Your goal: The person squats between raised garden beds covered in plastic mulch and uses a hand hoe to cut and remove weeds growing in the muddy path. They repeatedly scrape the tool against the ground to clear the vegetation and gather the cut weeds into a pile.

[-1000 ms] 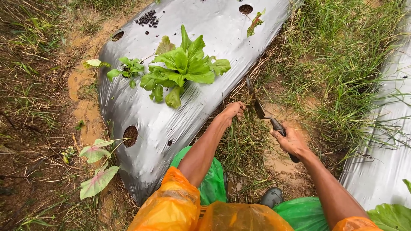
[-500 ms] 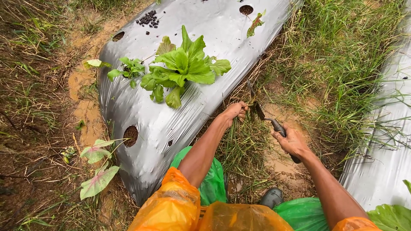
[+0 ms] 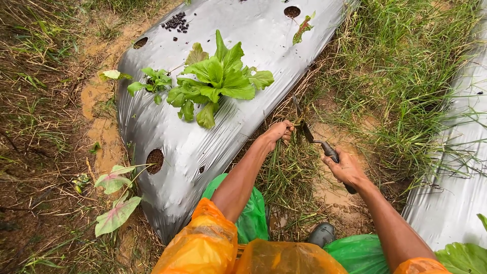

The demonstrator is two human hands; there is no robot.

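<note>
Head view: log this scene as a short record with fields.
setting: muddy path between beds under silver sheet
left hand: grips a grass tuft at the sheet's edge
right hand: holds a sickle, blade next to the left hand
plant: leafy green growing through the sheet
holes: several open in the sheet, one near the left arm
clothing: orange raincoat, dark boot

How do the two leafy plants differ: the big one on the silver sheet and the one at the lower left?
The leafy green plant grows through the silver plastic sheet; the pink-veined plant stands in bare soil beside the sheet. The first is a dense, all-green rosette; the second has a few separate pale leaves with pink centres on thin stalks. Neither hand touches either plant.
</note>
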